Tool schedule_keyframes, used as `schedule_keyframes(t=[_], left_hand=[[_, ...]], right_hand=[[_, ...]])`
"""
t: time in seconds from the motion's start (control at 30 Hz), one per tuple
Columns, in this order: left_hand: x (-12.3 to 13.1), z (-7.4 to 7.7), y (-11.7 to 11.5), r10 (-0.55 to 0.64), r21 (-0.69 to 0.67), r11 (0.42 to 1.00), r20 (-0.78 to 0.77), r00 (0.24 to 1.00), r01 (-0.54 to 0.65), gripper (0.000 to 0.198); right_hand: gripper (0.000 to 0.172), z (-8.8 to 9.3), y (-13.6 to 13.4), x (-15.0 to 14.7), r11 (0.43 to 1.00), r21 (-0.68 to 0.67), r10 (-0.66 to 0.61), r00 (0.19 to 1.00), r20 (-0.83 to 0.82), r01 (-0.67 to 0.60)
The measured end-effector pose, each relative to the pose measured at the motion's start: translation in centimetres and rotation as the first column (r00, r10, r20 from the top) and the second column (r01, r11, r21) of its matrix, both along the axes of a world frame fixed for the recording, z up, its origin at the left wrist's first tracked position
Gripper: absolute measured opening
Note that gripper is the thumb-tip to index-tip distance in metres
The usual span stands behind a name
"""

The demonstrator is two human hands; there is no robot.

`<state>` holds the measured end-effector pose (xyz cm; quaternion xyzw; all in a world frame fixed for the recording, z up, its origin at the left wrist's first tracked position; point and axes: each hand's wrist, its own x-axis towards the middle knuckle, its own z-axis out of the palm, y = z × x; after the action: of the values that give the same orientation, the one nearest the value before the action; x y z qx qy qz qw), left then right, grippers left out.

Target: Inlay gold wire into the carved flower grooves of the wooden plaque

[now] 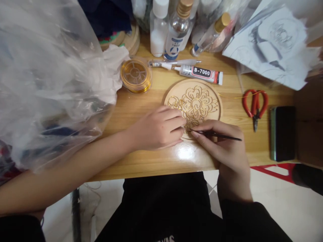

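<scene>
A round wooden board [174, 89] lies on the table, bearing a flower pattern [196, 102] outlined in gold wire. My left hand [161, 129] rests over the board's left edge, fingers curled and pressed together. Its fingertips meet the lower part of the pattern, and whatever they pinch is hidden. From the right, my right hand [224, 141] grips slim black tweezers [218, 135] between thumb and fingers. Their tip touches the lower pattern, close beside my left fingertips.
Behind the board lie a B-7000 glue tube [199, 73] and a pen [181, 62]; bottles [174, 37] stand farther back. A spool of gold wire [136, 74] sits left. Red-handled pliers [255, 104] and a phone [282, 133] are right. A plastic bag [55, 74] covers the left side.
</scene>
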<state>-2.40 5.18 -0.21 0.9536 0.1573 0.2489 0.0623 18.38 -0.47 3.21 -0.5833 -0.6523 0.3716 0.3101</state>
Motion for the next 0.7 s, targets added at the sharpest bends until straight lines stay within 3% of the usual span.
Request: schedule_keyframes(t=[0.3,0.7], left_hand=[[0.04,-0.02,0.01,0.009,0.012,1.0,0.005,1.0,-0.009,0.023],[0.11,0.0,0.09,-0.009,0.012,1.0,0.064,0.998,0.008,0.022]], right_hand=[[0.011,-0.18,0.11,0.59,0.987,0.096,0.123,0.991,0.057,-0.128],[0.009,-0.2,0.18,0.6,0.988,0.086,0.122,0.991,0.053,-0.126]])
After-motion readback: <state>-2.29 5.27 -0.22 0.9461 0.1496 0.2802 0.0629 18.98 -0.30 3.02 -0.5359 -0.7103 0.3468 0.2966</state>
